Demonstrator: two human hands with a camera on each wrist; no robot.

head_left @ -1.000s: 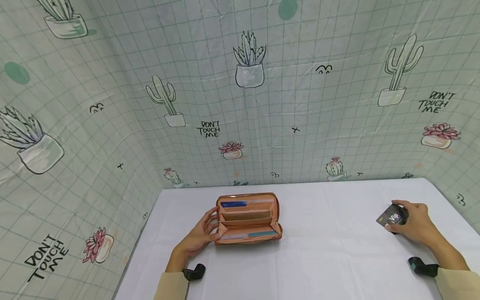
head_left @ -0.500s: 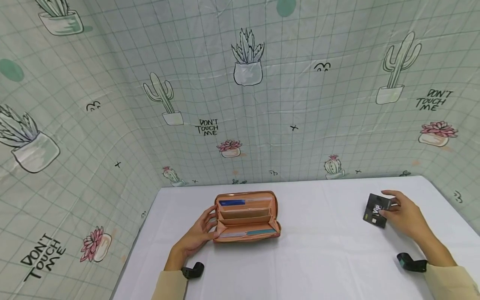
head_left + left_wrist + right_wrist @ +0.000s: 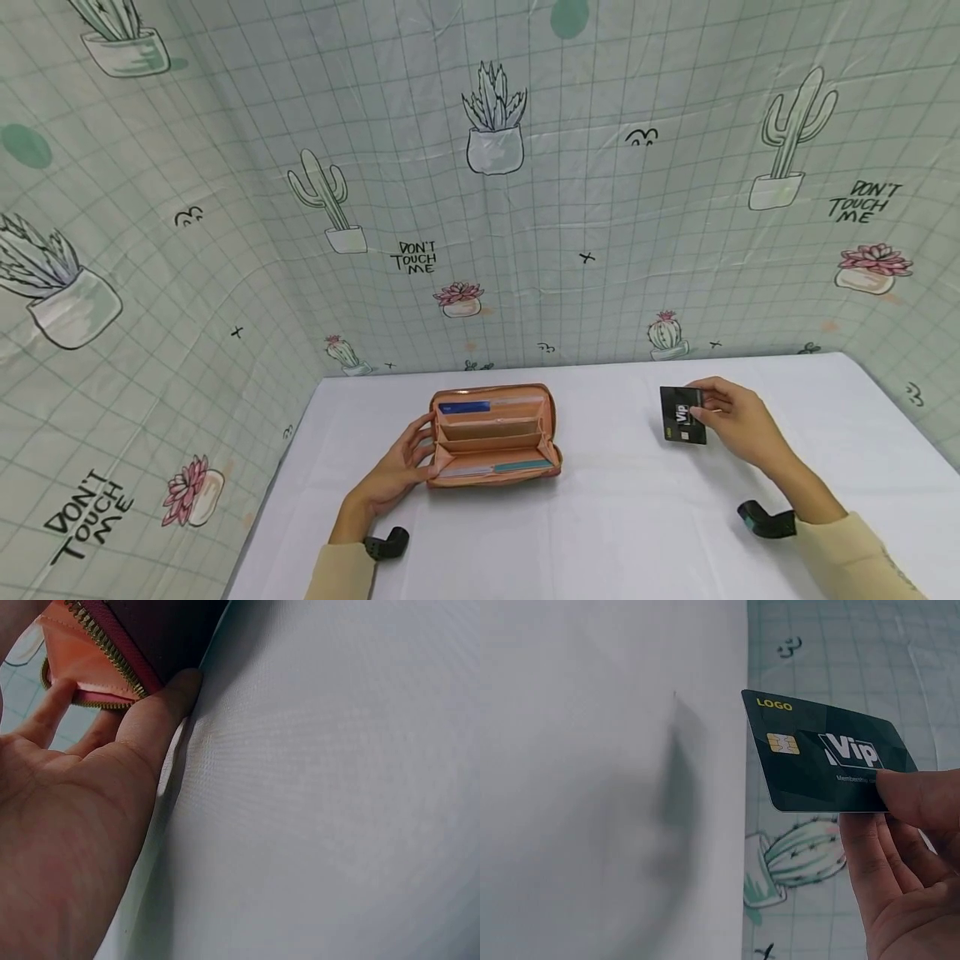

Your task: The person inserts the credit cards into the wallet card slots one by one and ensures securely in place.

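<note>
An orange zip-around wallet (image 3: 491,445) lies unzipped and spread on the table, its inner pockets facing up. A blue card (image 3: 463,407) shows in its upper half, and a teal one (image 3: 523,465) along its lower half. At the wallet's left side, my left hand (image 3: 393,473) grips the edge; in the left wrist view the thumb presses near the brass zipper (image 3: 112,652). My right hand (image 3: 738,421) pinches a black VIP card (image 3: 677,417) between thumb and fingers, right of the wallet and apart from it. The card's printed face (image 3: 802,761) shows a gold chip.
A white cloth covers the table (image 3: 615,517). Behind it and to the left hangs a grid-patterned sheet (image 3: 562,208) with cactus drawings. Each wrist carries a black camera, such as the right one (image 3: 765,521).
My right hand has carried the VIP card leftward toward the wallet, turning it more upright. The left hand and the wallet have kept their places.
</note>
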